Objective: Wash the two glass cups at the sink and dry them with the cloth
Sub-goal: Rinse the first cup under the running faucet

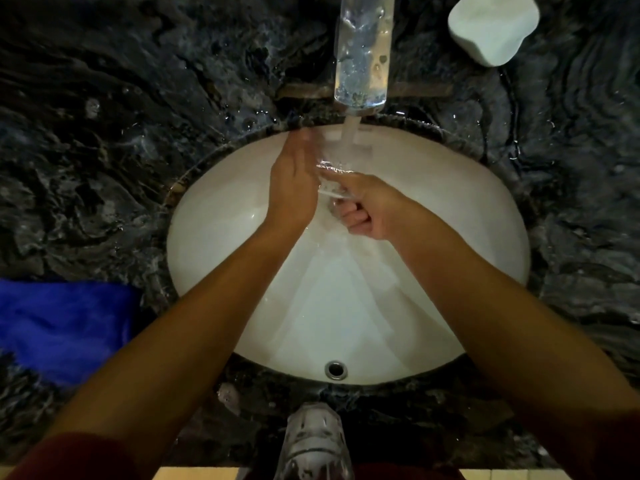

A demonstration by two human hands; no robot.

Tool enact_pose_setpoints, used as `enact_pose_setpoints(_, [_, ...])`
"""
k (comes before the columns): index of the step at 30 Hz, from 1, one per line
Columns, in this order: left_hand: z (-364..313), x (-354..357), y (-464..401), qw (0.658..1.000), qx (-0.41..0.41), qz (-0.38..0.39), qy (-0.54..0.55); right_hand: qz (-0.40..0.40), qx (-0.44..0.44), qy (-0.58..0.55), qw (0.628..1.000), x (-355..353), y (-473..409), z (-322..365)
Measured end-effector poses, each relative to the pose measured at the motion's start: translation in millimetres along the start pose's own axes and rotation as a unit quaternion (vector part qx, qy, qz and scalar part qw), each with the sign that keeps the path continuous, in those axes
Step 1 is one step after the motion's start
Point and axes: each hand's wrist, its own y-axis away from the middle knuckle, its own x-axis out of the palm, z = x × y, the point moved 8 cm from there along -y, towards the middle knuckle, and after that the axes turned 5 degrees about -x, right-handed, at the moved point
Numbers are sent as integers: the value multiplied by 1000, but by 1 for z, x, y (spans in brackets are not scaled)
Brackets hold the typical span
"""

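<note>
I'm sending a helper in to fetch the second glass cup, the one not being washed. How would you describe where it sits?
Start at the white sink basin set in the dark marbled counter. On the counter's near edge, just past the basin's overflow hole, stands a clear glass cup. Unlike the cup under the tap, no hand touches it.

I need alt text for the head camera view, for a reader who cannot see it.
Over a white sink, the right hand holds a glass cup under water running from the faucet, while the left hand rubs it. A second glass cup stands on the dark counter's near edge, a blue cloth lies at left.
</note>
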Motion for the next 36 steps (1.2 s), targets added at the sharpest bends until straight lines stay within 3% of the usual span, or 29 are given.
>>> enact_pose_setpoints(2, [-9, 3, 1, 998, 58, 24, -26, 72, 15, -46, 996, 9, 1, -9])
enact_pose_setpoints(4, [-11, 2, 4, 996, 73, 42, -29, 82, -6, -40, 996, 7, 4, -4])
enact_pose_setpoints(9, [-4, -7, -2, 999, -9, 45, -18, -48, -82, 31, 995, -16, 19, 28])
enact_pose_setpoints(14, [-3, -4, 1, 991, -74, 103, -29, -78, -146, 60, 984, -15, 45, 51])
enact_pose_setpoints(18, [3, 1, 6, 981, -140, 133, 21, -192, -309, 149, 919, -24, 62, 66])
enact_pose_setpoints(21, [1, 1, 10, 979, -157, 118, 52, -182, -405, 132, 886, -17, 75, 65])
enact_pose_setpoints(27, [19, 5, 13, 942, -276, 138, 131, -178, -477, 198, 838, -11, 85, 61])
enact_pose_setpoints(31, [19, 13, 15, 926, -276, 178, 185, -161, -447, 196, 858, -10, 78, 67])
enact_pose_setpoints(34, [18, 8, 12, 961, -218, 113, 127, -105, -347, 186, 913, -9, 61, 60])
enact_pose_setpoints(36, [10, 3, 11, 989, -125, 65, 41, -40, -260, 137, 955, -7, 50, 47])
